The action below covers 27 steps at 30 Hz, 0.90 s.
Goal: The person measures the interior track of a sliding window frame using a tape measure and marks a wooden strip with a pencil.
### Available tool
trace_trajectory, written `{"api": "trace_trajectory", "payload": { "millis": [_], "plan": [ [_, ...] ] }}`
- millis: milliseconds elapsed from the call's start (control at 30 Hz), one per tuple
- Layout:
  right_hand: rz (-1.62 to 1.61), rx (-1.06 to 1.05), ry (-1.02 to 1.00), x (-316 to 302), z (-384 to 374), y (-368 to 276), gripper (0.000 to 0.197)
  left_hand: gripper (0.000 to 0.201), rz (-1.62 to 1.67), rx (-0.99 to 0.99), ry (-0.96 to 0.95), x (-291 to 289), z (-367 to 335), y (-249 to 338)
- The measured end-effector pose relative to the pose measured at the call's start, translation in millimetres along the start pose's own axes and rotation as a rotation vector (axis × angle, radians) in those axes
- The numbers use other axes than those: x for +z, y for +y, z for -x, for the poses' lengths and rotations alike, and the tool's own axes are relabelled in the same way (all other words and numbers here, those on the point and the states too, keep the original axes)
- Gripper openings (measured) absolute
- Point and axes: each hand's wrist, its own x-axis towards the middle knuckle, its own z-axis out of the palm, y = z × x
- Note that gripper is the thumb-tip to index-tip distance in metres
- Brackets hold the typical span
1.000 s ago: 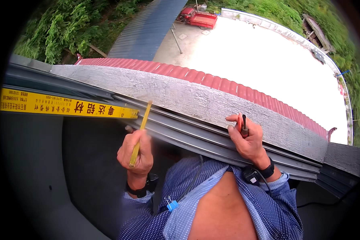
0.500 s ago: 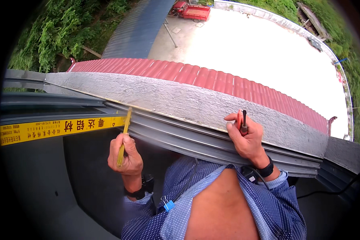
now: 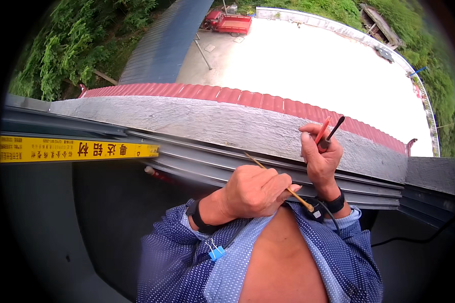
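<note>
The left hand (image 3: 260,189) is closed around a slim, straight, yellow-brown stick (image 3: 302,199), its grip narrow, with the thumb toward the near end. The stick slants across the ribbed grey metal rails (image 3: 202,164); its far tip overlaps their outer edge in this view, and I cannot tell whether it touches them. Its near end lies in front of the small black device (image 3: 316,213) by the right cuff.

The right hand (image 3: 321,156) stands raised beside the left, its grip holding a pointed red-orange piece (image 3: 323,129) and a slender black-shafted tool (image 3: 335,128), both tips up. Behind it runs the rough grey cement ledge (image 3: 187,115).

The step in hand appears to be handling the stick above the rails, the other tools held ready. The next move seems to call for a firm pinch and keeping the stick's near end clear of the device.
</note>
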Motion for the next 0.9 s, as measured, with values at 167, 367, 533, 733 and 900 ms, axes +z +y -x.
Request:
{"api": "trace_trajectory", "payload": {
  "millis": [167, 367, 533, 733, 900],
  "plan": [
    [-0.016, -0.001, -0.054, -23, 16, -14, 0.022, 0.018, 0.244, 0.068, 0.124, 10, -36, 3],
    [0.344, -0.38, -0.298, 0, 1, -39, 0.023, 0.009, 0.444, -0.004, 0.03, -10, -66, 1],
    [0.064, 0.105, -0.167, -1, 12, -41, 0.022, 0.027, 0.482, -0.163, -0.058, -25, -62, -5],
    [-0.018, 0.12, -0.089, -34, 50, -51, 0.017, 0.028, 0.184, -0.644, 0.035, -63, 32, -53],
    [0.026, 0.117, -0.343, -1, 57, -33, 0.017, 0.019, -0.292, -0.553, 0.116, -63, 82, -82]
  ]
}}
